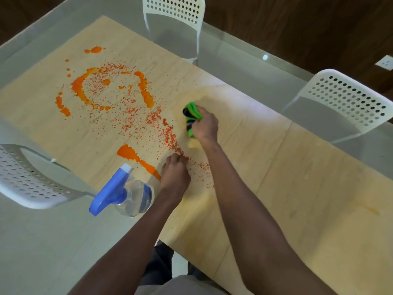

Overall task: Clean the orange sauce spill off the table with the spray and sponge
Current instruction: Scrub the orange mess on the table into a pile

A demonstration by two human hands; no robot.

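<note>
Both bare arms stretched forward, hands low over the bench.

Right hand furthest out, fingers curled into a tight grip, knuckles up, forearm running straight back toward the body. Left hand nearer, palm down, fingers bent with tips pressed on the surface, wrist slightly raised, nothing held.

Matt wood table (pale) — plastic chairs.

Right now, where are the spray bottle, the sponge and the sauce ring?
spray bottle (136, 199): head view, clear body.
sponge (192, 112): head view, green top, in right hand.
sauce ring (79, 90): head view, thick left arc.
</note>
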